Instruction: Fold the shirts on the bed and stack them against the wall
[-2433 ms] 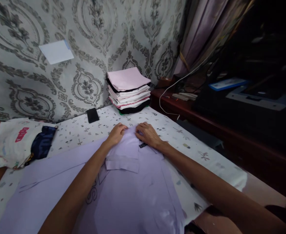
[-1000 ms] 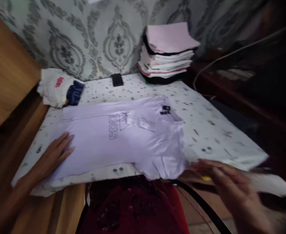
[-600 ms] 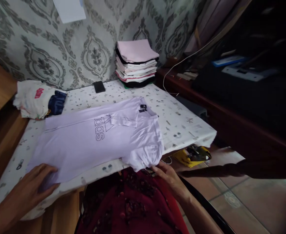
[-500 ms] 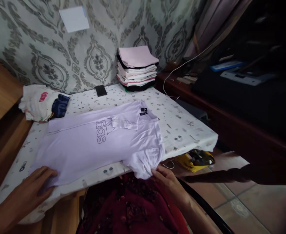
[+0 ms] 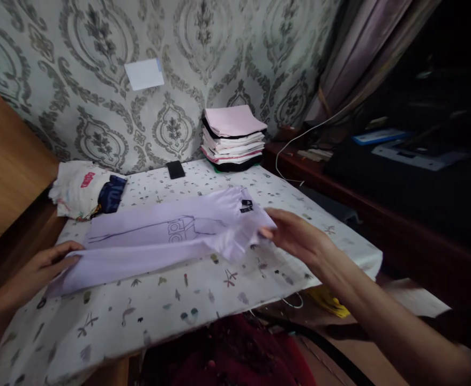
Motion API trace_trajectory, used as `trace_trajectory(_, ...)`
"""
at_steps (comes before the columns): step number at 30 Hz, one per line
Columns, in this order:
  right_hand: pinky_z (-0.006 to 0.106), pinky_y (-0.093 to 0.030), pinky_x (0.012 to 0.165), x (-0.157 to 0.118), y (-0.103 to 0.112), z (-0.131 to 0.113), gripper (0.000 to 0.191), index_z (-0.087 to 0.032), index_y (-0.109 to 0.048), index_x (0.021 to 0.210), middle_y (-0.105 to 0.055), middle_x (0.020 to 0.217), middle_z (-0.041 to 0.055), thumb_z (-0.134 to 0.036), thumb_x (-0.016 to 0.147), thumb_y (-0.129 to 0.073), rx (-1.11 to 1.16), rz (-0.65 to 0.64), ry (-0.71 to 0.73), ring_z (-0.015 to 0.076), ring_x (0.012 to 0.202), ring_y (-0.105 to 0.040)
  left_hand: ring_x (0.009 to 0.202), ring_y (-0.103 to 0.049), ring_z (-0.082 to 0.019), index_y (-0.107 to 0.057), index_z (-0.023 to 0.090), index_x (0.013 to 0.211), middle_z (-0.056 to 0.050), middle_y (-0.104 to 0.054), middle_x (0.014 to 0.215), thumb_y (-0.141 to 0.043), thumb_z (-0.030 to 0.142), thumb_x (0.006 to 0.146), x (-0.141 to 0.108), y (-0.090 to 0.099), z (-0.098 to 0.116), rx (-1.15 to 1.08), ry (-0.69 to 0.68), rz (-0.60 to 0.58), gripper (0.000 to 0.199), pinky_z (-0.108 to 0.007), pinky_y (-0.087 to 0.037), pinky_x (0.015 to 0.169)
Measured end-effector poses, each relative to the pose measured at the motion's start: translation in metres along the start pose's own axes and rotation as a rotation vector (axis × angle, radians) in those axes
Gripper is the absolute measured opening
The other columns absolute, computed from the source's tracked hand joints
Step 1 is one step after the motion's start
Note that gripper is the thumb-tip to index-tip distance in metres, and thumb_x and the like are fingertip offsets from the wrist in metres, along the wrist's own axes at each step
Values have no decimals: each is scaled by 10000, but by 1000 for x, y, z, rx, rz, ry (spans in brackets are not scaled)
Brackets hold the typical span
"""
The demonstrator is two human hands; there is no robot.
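Note:
A lavender T-shirt [image 5: 139,262] with an outlined chest print lies across the patterned white table cover [image 5: 158,311]. Its far side is folded inward with the sleeve turned back over the print, and its near side is lifted and folded part way over, covering some of the lettering. At the hem corner, my left hand [image 5: 54,262] pinches the fabric between thumb and fingers. My right hand [image 5: 291,233] grips the shirt by the shoulder, close to the neckline with its black labels. The near sleeve is partly hidden in the fold.
A tall stack of folded clothes [image 5: 235,139] stands at the back against the wall. Bundled garments [image 5: 82,190] lie at the back left, and a dark flat object [image 5: 176,170] rests between. A white cable [image 5: 277,155] hangs at the right, by a dark wooden desk [image 5: 339,209].
Both hands have moved up and away from the table's front edge, bringing the shirt's near side over toward the middle. My right hand has shifted from the sleeve end to the shoulder.

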State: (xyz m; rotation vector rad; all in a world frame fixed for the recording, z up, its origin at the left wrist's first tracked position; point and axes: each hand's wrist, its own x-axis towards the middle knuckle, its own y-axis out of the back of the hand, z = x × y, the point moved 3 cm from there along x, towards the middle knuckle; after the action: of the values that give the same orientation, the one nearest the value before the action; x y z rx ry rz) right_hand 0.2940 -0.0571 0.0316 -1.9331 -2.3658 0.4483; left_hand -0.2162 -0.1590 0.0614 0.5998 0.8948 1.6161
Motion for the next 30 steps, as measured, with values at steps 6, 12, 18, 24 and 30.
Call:
trace_trajectory(6,356,-590,826,65,12,5,182,-165,-696,842,-750,981,128,-346,841,-691,-27,147,40,237,936,-723,887,-655,-269,-674,268,843,-1,-749,894,-600,665,567,49,-23,-28,54,57,33,489,-308,-513,788)
trace_trajectory(12,332,-494,680,31,63,28,262,-196,-710,873,-718,802,53,-431,848,-599,-815,310,307,186,696,-621,970,-665,-356,-628,237,925,-118,-723,1009,-382,678,718,53,-35,-9,432,-82,98,545,-451,-510,861)
trace_trajectory(18,322,-477,674,21,67,36,260,-204,-714,1012,-683,964,63,-338,837,-576,-1106,329,308,158,652,-564,1015,-657,-267,-577,217,1092,-101,-691,1133,-407,610,843,81,-114,119,185,-393,-13,495,-366,-519,806)
trace_trajectory(24,307,-474,658,21,63,37,161,-207,-699,917,-623,900,41,-308,829,-609,-1168,276,267,140,636,-557,1035,-626,-247,-566,201,1134,-110,-655,1134,-486,472,907,132,-195,202,216,-492,-89,363,-361,-486,868)
trace_trajectory(30,307,-458,666,11,73,37,199,-216,-679,966,-640,950,53,-349,822,-648,-1177,317,251,156,694,-572,893,-622,-250,-585,204,1095,-82,-676,976,-501,536,907,150,-215,211,409,-391,-107,391,-331,-435,727)
